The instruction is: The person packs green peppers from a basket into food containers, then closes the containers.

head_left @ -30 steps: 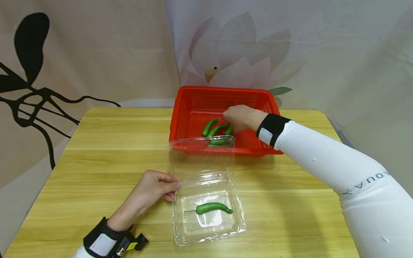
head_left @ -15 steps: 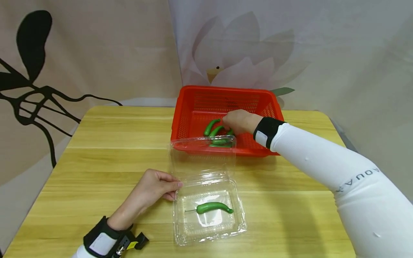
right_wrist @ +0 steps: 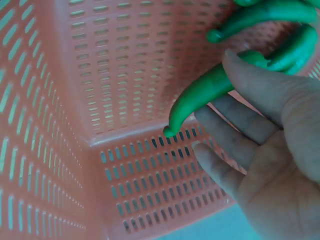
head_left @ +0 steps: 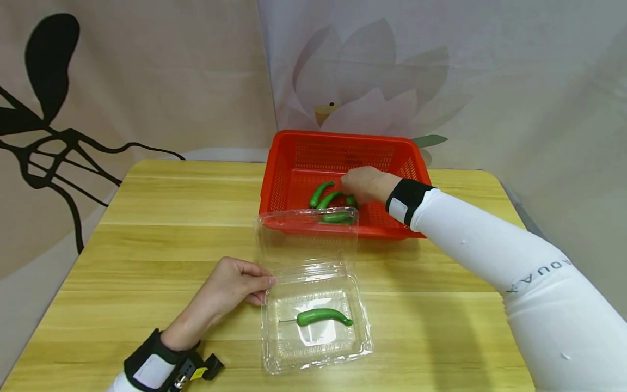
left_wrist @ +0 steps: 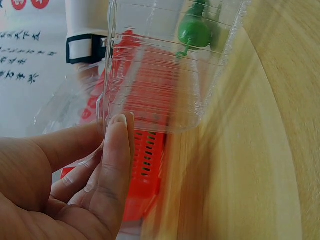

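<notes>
Lowered right hand (head_left: 364, 184) pinches pepper (right_wrist: 200, 91) inside basket's rim (head_left: 349, 135).

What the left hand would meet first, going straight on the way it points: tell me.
Most likely the clear container itself: the left hand pinches its left edge. Depth past that edge is hard to judge through clear plastic.

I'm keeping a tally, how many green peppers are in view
At least 5: one pepper in the clear container; in the red basket, a second pepper held by the right hand, a third and fourth left of it, a fifth behind the lid. Others may be hidden.
</notes>
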{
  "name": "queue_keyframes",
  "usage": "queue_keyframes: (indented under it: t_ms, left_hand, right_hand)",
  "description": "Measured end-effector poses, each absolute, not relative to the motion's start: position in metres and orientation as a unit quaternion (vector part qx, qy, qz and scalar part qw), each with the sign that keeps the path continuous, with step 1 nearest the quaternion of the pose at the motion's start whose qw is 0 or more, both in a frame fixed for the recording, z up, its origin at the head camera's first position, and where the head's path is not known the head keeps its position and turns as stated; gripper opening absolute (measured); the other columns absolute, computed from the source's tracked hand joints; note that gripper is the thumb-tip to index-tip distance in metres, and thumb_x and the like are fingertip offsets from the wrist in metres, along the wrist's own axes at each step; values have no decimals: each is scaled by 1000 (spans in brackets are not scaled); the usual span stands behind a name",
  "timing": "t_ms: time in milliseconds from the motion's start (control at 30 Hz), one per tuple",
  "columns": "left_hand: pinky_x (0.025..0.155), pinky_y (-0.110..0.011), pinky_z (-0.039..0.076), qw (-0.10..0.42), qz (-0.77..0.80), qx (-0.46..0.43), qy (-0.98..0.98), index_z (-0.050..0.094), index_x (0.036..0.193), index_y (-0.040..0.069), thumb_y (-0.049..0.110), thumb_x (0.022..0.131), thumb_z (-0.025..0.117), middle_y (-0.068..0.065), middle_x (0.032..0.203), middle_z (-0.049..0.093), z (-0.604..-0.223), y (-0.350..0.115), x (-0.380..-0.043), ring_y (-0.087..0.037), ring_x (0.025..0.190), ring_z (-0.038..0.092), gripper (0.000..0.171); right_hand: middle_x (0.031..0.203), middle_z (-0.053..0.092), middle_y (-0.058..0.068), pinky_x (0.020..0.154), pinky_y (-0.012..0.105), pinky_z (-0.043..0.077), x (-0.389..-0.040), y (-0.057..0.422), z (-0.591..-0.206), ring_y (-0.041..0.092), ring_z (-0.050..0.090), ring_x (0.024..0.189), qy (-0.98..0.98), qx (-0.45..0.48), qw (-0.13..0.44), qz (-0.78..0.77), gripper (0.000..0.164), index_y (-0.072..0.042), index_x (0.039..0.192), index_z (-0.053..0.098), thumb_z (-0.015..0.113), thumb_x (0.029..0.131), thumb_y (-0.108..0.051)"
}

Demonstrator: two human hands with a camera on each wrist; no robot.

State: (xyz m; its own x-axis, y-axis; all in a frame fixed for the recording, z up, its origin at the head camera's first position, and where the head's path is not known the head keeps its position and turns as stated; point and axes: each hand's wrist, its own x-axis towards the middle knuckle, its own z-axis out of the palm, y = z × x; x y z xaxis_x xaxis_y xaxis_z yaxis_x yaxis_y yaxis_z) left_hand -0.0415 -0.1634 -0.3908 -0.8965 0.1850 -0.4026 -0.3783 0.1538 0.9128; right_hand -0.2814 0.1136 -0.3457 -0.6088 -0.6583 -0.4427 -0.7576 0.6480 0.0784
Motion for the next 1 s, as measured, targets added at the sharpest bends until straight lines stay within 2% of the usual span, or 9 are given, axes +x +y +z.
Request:
queue_keyframes:
  t_ms: [200, 367, 567, 767, 1000]
  left_hand:
    - [64, -32, 66, 217, 646, -63, 729, 73, 107, -15, 3, 95, 77, -17, 84, 74, -390, -163, -41, -18, 64, 70, 21]
    - [63, -31, 66, 215, 645, -63, 731, 73, 106, -15, 3, 95, 77, -16, 83, 74, -390, -163, -41, -17, 64, 70, 22]
    - [63, -31, 66, 217, 643, -62, 732, 73, 106, -14, 4, 94, 77, -16, 83, 74, -391, -163, -41, -17, 64, 70, 22]
    - [63, -31, 66, 215, 636, -58, 739, 74, 106, -14, 4, 94, 77, -15, 83, 74, -390, -163, -41, -17, 64, 70, 22]
    - [63, -30, 65, 209, 641, -53, 736, 74, 105, -15, 2, 94, 76, -15, 83, 74, -390, -163, -42, -16, 63, 70, 20]
  right_hand:
    - [69, 47, 2, 66, 32, 42, -287, 124, -329, 21, 45, 71, 905, -383, 168, 72, 22, -10, 76, 63, 76, 94, -8]
    - [71, 48, 2, 68, 33, 44, -284, 130, -315, 22, 48, 72, 919, -367, 141, 18, 11, -7, 87, 68, 72, 96, -11]
    - [75, 50, 4, 72, 36, 44, -276, 138, -298, 24, 50, 75, 924, -369, 89, -40, 13, -8, 89, 66, 67, 101, -15]
    - [94, 65, 5, 77, 37, 49, -266, 143, -277, 24, 56, 85, 921, -374, 48, -97, 11, -7, 103, 72, 68, 102, -17]
    - [105, 65, 9, 88, 42, 52, -251, 150, -260, 27, 57, 96, 914, -385, 1, -129, 21, -2, 117, 68, 67, 104, -19]
